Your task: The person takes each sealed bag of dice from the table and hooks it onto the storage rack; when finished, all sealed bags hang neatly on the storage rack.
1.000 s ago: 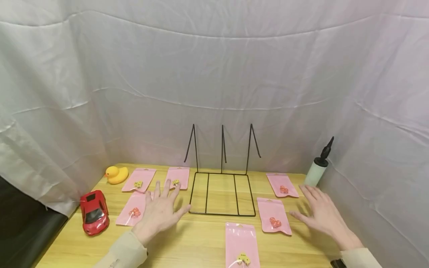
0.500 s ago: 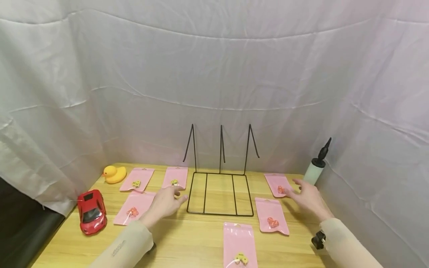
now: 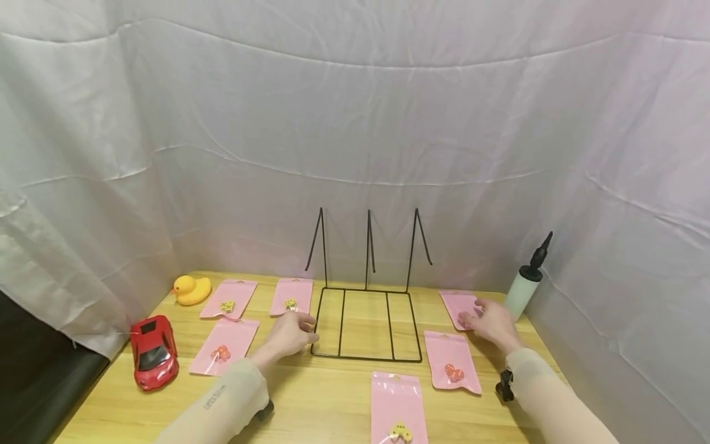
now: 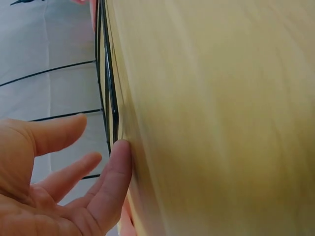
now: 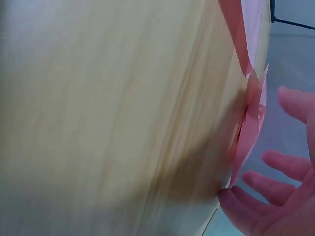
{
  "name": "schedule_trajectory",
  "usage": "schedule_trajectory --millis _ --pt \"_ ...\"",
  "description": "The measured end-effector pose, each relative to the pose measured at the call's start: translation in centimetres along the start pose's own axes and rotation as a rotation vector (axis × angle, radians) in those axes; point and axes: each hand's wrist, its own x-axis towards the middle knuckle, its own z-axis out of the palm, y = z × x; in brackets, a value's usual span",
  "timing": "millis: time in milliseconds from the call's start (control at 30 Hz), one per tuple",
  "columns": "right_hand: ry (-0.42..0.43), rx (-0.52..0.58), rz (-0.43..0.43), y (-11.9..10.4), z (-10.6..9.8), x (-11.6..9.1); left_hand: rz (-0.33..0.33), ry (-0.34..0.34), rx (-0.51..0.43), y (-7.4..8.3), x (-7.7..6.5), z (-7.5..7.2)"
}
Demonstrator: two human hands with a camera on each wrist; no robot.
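In the head view, my right hand (image 3: 493, 322) hovers over the far right pink bag (image 3: 456, 300), partly covering its red dice. The right wrist view shows that bag (image 5: 250, 130) on the table; thumb and fingers stand apart, with the lowest fingertip at the bag's edge. My left hand (image 3: 288, 336) is beside the left side of the black wire rack (image 3: 366, 357), holding nothing. Its thumb is spread from the loosely bent fingers, and one fingertip meets the tabletop near the rack's wire (image 4: 112, 93). Just beyond it lies a pink bag (image 3: 294, 290) with yellow dice.
Left lie a pink bag with yellow dice (image 3: 240, 290) and one with red dice (image 3: 235, 338). Two more bags lie front centre (image 3: 396, 398) and right (image 3: 442, 351). A yellow rubber duck (image 3: 191, 290), red toy car (image 3: 154, 353) and hand pump (image 3: 522, 293) stand at the sides.
My right hand has moved left and onto the far right bag. The left hand has drawn its spread fingers in and shifted right, toward the rack. The bags lie where they were.
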Motion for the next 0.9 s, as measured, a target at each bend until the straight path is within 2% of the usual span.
schedule_trajectory --millis 67,233,400,500,633,900 --pt "0.0 -0.005 0.007 -0.1 0.0 0.1 -0.011 -0.003 -0.014 -1.7 1.6 0.9" --pt "-0.003 0.019 0.036 -0.1 -0.2 0.4 0.045 -0.01 -0.007 -4.8 4.1 2.5" --pt "-0.038 0.122 0.105 0.3 -0.5 0.6 0.074 -0.007 -0.037 -3.8 3.0 2.3" --pt "-0.046 0.172 0.126 0.7 -0.6 0.6 0.092 0.006 0.009 -3.5 2.7 2.2" --pt "-0.018 0.189 0.119 1.0 -0.9 0.5 0.121 0.007 0.083 -3.5 2.9 2.2" --pt "0.037 0.232 0.098 0.7 -1.3 -0.2 0.11 -0.001 0.054 -1.6 1.3 1.2"
